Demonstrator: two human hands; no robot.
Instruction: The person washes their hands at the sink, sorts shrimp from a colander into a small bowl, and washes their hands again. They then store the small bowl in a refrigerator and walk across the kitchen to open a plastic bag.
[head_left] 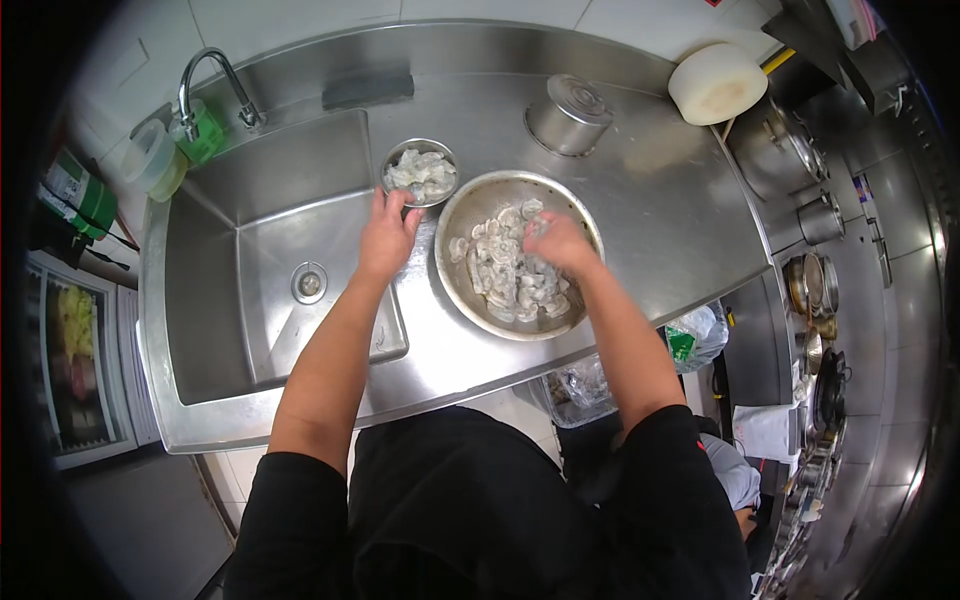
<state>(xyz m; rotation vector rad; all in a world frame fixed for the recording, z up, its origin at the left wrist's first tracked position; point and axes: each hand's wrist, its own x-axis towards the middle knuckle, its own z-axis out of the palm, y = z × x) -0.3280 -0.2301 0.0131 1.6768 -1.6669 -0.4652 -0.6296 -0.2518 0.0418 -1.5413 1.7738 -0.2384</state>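
A large round metal bowl [447, 268] rests on the steel counter and holds many pale, greyish shrimp-like pieces [500, 265]. My right hand [560, 243] is inside its right part, fingers drawn together among the pieces; what they hold is too blurred to name. Up and to the left stands a small metal bowl [457, 187] filled with similar pale pieces [422, 174]. My left hand [390, 235] touches the near rim of that small bowl, thumb and fingers apart around its lower left edge.
A steel sink [270, 290] with a faucet [215, 75] lies left. Behind the large bowl stands a lidded metal pot [570, 115]. A round white block [717, 84] is at back right. Part of another person [732, 475] shows at lower right.
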